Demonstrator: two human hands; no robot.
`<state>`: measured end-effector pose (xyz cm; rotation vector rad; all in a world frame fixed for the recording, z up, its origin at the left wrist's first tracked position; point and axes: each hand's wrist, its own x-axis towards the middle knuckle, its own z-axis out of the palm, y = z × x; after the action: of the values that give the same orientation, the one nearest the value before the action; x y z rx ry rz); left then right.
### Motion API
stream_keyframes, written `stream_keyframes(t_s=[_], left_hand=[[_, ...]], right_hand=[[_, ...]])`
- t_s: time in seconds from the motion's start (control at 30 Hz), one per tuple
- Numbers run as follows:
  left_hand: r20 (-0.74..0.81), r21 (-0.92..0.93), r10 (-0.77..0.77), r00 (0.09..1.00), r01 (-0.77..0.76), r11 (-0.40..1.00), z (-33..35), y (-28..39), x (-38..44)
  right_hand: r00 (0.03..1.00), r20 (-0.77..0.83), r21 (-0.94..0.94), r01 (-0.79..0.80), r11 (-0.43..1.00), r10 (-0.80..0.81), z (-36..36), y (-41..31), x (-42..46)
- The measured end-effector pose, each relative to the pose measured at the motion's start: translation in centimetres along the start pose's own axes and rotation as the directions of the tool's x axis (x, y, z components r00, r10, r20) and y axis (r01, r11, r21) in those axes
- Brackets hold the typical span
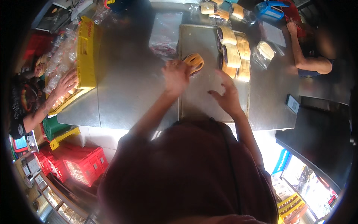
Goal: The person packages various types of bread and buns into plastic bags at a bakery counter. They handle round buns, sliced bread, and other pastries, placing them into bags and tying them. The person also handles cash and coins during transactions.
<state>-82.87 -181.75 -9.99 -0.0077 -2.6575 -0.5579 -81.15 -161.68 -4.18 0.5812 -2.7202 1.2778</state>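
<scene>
A slashed bread roll with dark filling [196, 63] is at my left hand [177, 76], whose fingers and thumb close on its near left side. The hand hides part of the roll. Over the metal baking tray [205, 98], my right hand [228, 95] is empty, thumb and fingers spread. Just beyond it, several filled bread rolls [232, 56] lie stacked at the tray's right side. A pile of clear plastic bags [165, 33] rests on the table beyond my left hand.
The steel table [134, 84] carries a yellow crate [86, 53] of bagged bread at left, with a co-worker's hand [65, 82] on it. A bagged roll [265, 51], a phone [292, 104] and another person's arm [298, 53] are at right. Bagged rolls [218, 12] lie behind.
</scene>
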Motion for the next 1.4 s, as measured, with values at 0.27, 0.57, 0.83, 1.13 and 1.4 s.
stream_keyframes(t_s=[0.27,0.57,0.83,1.13,1.4], left_hand=[[0.568,-0.682,0.143,0.810,0.367,0.633,-5.3,0.2,2.6],[0.616,-0.671,0.048,0.786,0.492,0.554,-5.2,2.5,3.7],[0.701,-0.690,0.003,0.714,0.676,0.259,-1.6,1.2,1.2],[0.445,-0.879,-0.052,0.894,0.447,0.163,-3.2,2.5,2.9],[0.403,-0.897,-0.179,0.897,0.348,-0.274,-4.7,-0.3,2.1]], right_hand=[[0.886,0.319,0.536,-0.462,0.707,0.337,1.4,-1.2,2.3],[0.853,0.231,0.605,-0.503,0.618,0.468,0.8,-0.6,2.8],[0.838,0.151,0.843,-0.386,0.375,0.524,2.1,0.3,3.3],[0.881,0.297,0.716,-0.460,0.524,0.368,2.2,-0.3,3.2],[0.808,0.363,0.887,-0.453,0.095,0.463,1.9,2.7,2.2]])
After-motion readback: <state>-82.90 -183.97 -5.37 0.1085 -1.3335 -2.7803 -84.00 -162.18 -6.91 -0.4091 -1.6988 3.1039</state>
